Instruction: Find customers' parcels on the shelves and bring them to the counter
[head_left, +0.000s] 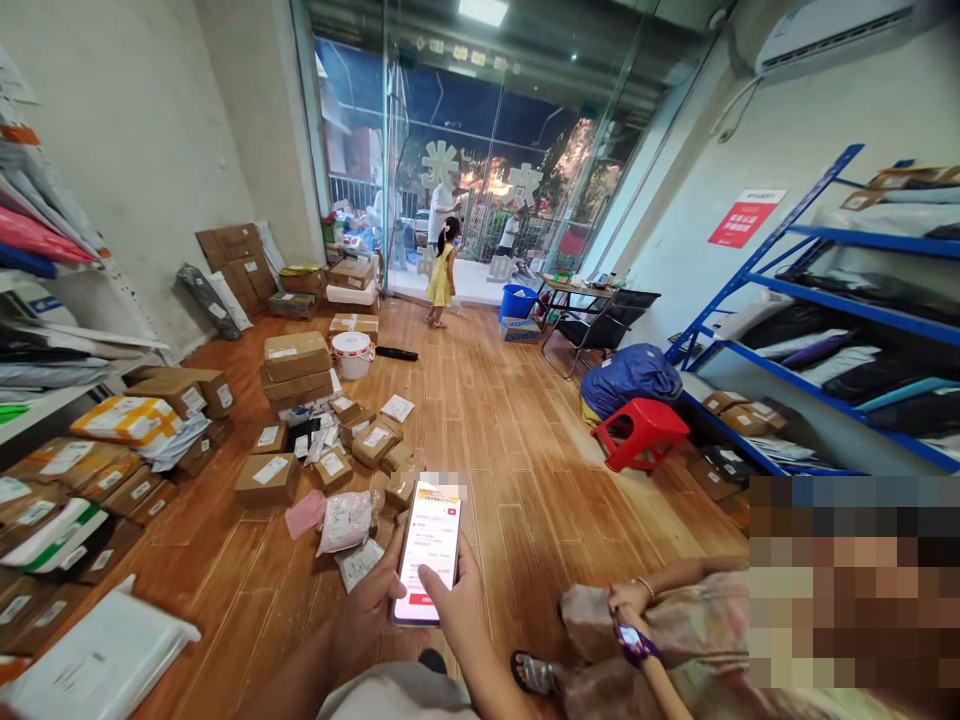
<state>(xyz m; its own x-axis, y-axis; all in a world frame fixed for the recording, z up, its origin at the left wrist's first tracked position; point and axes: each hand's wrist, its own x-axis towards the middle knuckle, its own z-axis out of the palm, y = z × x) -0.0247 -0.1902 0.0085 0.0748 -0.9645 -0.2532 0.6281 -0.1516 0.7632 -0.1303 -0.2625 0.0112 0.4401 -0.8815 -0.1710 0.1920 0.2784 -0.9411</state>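
I hold a smartphone point(428, 552) upright in front of me, its lit screen showing a white and red page. My left hand point(367, 605) cups its left edge from below. My right hand point(457, 600) grips its right side, thumb lying across the lower screen. Just beyond the phone, small cardboard parcels point(373, 443) and plastic mailer bags point(345, 521) lie scattered on the wooden floor point(510, 450).
A person sits on the floor at my right, wrist with a watch point(634, 640). Red stool point(640, 432), blue bag point(630, 375), blue shelving point(840, 330) on the right. Parcel stacks point(298, 365) and shelves on the left. A child point(442, 272) stands near the glass door.
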